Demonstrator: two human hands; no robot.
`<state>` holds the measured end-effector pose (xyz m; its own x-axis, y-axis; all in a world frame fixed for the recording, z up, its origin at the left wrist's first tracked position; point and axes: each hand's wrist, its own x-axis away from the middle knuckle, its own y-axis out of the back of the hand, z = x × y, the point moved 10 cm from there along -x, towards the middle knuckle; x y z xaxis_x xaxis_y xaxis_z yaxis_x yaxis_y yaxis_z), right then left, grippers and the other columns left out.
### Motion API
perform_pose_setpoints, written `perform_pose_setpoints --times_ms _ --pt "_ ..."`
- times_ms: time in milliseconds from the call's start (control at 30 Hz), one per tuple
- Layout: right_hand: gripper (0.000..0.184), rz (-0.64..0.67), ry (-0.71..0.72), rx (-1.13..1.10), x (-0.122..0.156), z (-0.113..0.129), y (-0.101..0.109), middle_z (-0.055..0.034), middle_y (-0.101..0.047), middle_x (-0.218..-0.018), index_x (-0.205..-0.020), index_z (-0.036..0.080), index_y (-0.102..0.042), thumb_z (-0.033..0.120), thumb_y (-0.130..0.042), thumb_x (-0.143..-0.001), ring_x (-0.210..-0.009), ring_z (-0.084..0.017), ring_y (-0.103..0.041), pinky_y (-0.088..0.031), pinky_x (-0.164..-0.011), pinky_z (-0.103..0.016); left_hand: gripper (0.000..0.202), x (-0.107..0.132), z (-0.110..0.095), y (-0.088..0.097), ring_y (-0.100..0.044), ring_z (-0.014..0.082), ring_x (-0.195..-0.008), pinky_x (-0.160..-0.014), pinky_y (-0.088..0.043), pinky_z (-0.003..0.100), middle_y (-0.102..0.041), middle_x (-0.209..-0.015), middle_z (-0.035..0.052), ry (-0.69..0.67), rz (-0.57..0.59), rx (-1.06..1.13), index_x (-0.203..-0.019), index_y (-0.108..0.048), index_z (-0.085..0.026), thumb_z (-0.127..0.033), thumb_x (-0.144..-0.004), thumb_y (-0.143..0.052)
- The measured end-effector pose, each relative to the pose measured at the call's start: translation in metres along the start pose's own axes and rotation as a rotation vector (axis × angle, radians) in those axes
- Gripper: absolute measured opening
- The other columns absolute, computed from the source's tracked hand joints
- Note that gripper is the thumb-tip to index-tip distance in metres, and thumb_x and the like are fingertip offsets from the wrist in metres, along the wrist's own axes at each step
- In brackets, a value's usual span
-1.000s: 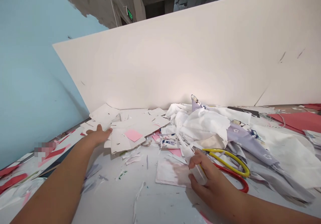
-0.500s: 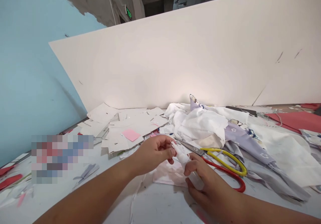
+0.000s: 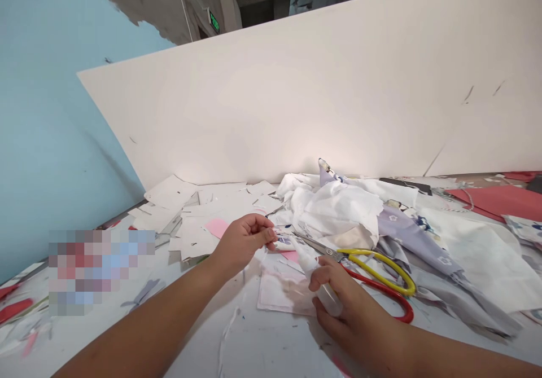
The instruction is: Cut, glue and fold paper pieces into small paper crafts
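My right hand grips a white translucent squeeze bottle, like a glue bottle, tilted with its narrow nozzle up and to the left. To its left, my left hand is apart from the bottle, thumb and fingertips pinched together. Whatever lies between those fingertips is too small to make out. Below the two hands lies a flat pale pink fabric piece on the table. Scissors with one yellow and one red handle rest just beyond my right hand, partly hidden by it.
White card pieces are stacked at the back left. Crumpled white and lilac cloth is heaped behind the scissors. Red sheets lie far right. A tall white panel closes off the back; scraps and threads litter the table.
My left hand has drawn away from the bottle's nozzle, leftward and slightly up, and the nozzle tip now shows. My right hand keeps the bottle in nearly the same place.
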<state>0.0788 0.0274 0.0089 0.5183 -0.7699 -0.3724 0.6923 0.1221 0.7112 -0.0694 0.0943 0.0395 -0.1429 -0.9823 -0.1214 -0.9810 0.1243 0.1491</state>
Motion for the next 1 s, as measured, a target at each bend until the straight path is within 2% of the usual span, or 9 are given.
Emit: perform_pose_setpoints --times_ms 133,267,333,467,533,600,733,833,1000 --pt "0.04 -0.004 -0.004 -0.013 -0.002 0.0 0.001 -0.0006 -0.05 -0.101 -0.091 0.029 -0.039 -0.002 -0.044 -0.066 -0.099 -0.019 -0.054 -0.048 -0.078 -0.03 0.018 0.0 -0.002 0.011 -0.056 0.0099 -0.059 -0.065 -0.044 0.026 -0.06 -0.064 -0.0022 -0.036 -0.104 -0.053 -0.077 -0.058 -0.017 -0.032 -0.07 -0.066" --pt "0.041 -0.015 0.005 -0.032 -0.003 0.003 0.002 0.0011 -0.048 -0.093 -0.089 0.028 -0.039 -0.004 -0.044 -0.063 -0.088 -0.016 -0.055 -0.048 -0.078 -0.029 0.021 0.0 -0.002 0.021 -0.056 0.0107 -0.06 -0.065 -0.045 0.027 -0.059 -0.063 -0.0024 -0.056 -0.192 -0.049 -0.081 -0.057 -0.018 -0.035 -0.071 -0.064" --pt "0.042 -0.021 0.016 -0.035 -0.004 0.005 0.003 0.0014 -0.047 -0.091 -0.089 0.027 -0.039 -0.004 -0.044 -0.062 -0.084 -0.015 -0.054 -0.047 -0.078 -0.029 0.021 0.002 -0.002 0.019 -0.056 0.0116 -0.063 -0.067 -0.044 0.027 -0.059 -0.066 -0.0016 -0.049 -0.18 -0.073 -0.082 -0.057 -0.019 -0.036 -0.073 -0.062" --pt "0.042 -0.028 0.046 -0.037 -0.004 0.008 0.003 0.0012 -0.047 -0.09 -0.089 0.027 -0.039 -0.005 -0.044 -0.062 -0.081 -0.015 -0.054 -0.047 -0.075 -0.028 0.023 0.009 -0.003 -0.004 -0.055 0.0152 -0.075 -0.07 -0.043 0.028 -0.06 -0.077 0.0015 -0.034 -0.016 -0.22 -0.087 -0.06 -0.02 -0.04 -0.075 -0.057" --pt "0.042 -0.03 0.05 -0.037 -0.003 0.008 0.003 0.0011 -0.046 -0.091 -0.09 0.027 -0.039 -0.005 -0.044 -0.063 -0.081 -0.014 -0.053 -0.047 -0.075 -0.028 0.02 0.013 -0.005 -0.016 -0.053 0.0156 -0.076 -0.069 -0.042 0.028 -0.059 -0.08 0.0017 -0.039 0.052 -0.298 -0.083 -0.061 -0.021 -0.039 -0.075 -0.055" --pt "0.044 -0.022 0.049 -0.04 -0.002 0.007 0.002 0.0012 -0.046 -0.092 -0.09 0.027 -0.039 -0.006 -0.044 -0.062 -0.083 -0.014 -0.053 -0.046 -0.076 -0.027 0.016 0.015 -0.006 -0.021 -0.05 0.0145 -0.072 -0.065 -0.041 0.026 -0.058 -0.078 0.0008 -0.038 0.072 -0.348 -0.075 -0.059 -0.021 -0.036 -0.075 -0.054" --pt "0.047 0.0 0.048 -0.047 -0.001 0.007 0.001 0.0016 -0.045 -0.091 -0.09 0.027 -0.038 -0.008 -0.043 -0.059 -0.082 -0.014 -0.051 -0.046 -0.076 -0.027 0.017 0.015 -0.008 -0.018 -0.043 0.0119 -0.063 -0.06 -0.037 0.024 -0.053 -0.069 -0.0013 -0.039 0.028 -0.319 -0.065 -0.051 -0.019 -0.033 -0.075 -0.053" --pt "0.047 0.009 0.061 -0.03 -0.002 0.009 -0.001 0.0015 -0.045 -0.091 -0.09 0.027 -0.038 -0.008 -0.043 -0.059 -0.081 -0.014 -0.051 -0.046 -0.075 -0.028 0.017 0.014 -0.007 -0.013 -0.042 0.0113 -0.062 -0.058 -0.035 0.023 -0.049 -0.066 -0.0023 -0.028 -0.005 -0.259 -0.067 -0.051 -0.02 -0.035 -0.075 -0.053" --pt "0.045 0.014 0.068 -0.012 -0.003 0.011 -0.001 0.0008 -0.046 -0.09 -0.089 0.027 -0.039 -0.007 -0.043 -0.059 -0.077 -0.014 -0.052 -0.047 -0.072 -0.029 0.016 0.015 -0.012 -0.005 -0.04 0.0112 -0.059 -0.055 -0.033 0.023 -0.047 -0.063 -0.0027 -0.043 -0.08 -0.278 -0.067 -0.052 -0.02 -0.034 -0.076 -0.051"
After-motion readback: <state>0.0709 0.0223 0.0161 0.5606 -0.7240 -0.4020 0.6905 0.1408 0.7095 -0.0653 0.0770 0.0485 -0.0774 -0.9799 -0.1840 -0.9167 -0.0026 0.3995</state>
